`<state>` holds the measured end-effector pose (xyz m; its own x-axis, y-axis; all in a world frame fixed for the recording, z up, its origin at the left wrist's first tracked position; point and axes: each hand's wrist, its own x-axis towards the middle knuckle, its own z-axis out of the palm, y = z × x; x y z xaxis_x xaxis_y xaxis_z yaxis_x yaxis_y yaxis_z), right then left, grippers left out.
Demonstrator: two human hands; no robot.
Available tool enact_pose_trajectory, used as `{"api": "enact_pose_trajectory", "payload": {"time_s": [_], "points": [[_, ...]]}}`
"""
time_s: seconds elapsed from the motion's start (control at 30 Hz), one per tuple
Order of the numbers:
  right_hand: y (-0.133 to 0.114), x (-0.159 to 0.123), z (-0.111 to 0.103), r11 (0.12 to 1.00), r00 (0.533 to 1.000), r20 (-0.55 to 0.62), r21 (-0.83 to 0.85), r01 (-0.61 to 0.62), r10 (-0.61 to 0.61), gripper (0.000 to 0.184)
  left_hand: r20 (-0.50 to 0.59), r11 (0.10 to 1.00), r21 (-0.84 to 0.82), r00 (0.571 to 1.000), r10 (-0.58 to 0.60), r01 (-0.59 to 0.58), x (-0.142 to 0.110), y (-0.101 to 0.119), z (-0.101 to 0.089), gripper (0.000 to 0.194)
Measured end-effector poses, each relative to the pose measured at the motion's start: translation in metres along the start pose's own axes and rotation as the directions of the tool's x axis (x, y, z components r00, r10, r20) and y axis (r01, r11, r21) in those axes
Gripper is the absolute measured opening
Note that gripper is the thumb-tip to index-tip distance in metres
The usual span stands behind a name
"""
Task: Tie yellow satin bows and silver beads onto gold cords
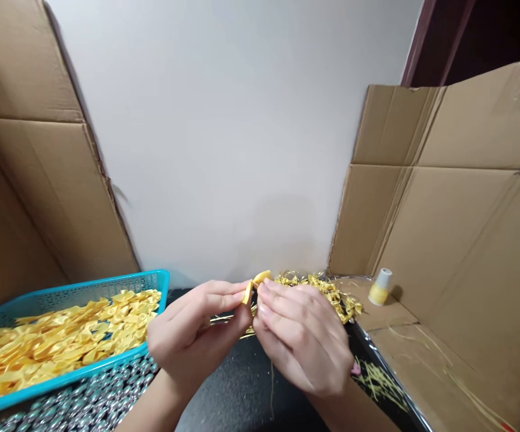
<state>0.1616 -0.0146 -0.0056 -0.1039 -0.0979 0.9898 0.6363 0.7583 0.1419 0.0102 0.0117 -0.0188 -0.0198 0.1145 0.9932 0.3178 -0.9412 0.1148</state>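
Observation:
A small yellow ribbon bow [262, 277] is pinched between my two hands above the black work surface [237, 384]. My left hand [201, 330] grips one loop between thumb and fingertips. From the other side, my right hand [304, 339] closes on the bow near its middle, and its fingers hide part of it. Thin gold strands [224, 319] lie behind my hands. A pile of gold-tied pieces [331, 291] sits just beyond my right hand.
To the left, a blue plastic basket [166, 288] holds many yellow ribbon bows [75, 336], with shiny beads [89, 390] in front. Cardboard panels [466, 228] stand at both sides. A white-and-yellow thread spool [380, 288] stands at right, near loose pale strands [381, 384].

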Motion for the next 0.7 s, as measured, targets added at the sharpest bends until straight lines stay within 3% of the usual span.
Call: {"api": "enact_pose_trajectory", "payload": {"time_s": [0.23, 0.53, 0.6, 0.7], "points": [[-0.001, 0.002, -0.003, 1.0, 1.0, 0.027, 0.022, 0.011, -0.012, 0.01, 0.056, 0.989, 0.084, 0.991, 0.119, -0.123, 0.004, 0.002, -0.002, 0.021], [0.004, -0.002, -0.004, 0.999, 0.999, 0.004, 0.004, 0.047, -0.047, 0.02, 0.059, 0.973, 0.087, 0.977, 0.207, -0.212, 0.006, 0.001, -0.006, 0.025], [0.008, -0.004, 0.003, 0.998, 0.999, -0.053, 0.06, 0.014, -0.01, 0.024, 0.037, 0.969, 0.123, 0.977, 0.211, -0.214, 0.005, -0.001, -0.007, 0.02], [0.012, -0.008, 0.016, 0.967, 0.985, -0.066, 0.211, -0.143, 0.16, 0.022, 0.013, 0.96, 0.166, 0.974, 0.226, -0.225, 0.005, -0.006, -0.006, 0.017]]}}
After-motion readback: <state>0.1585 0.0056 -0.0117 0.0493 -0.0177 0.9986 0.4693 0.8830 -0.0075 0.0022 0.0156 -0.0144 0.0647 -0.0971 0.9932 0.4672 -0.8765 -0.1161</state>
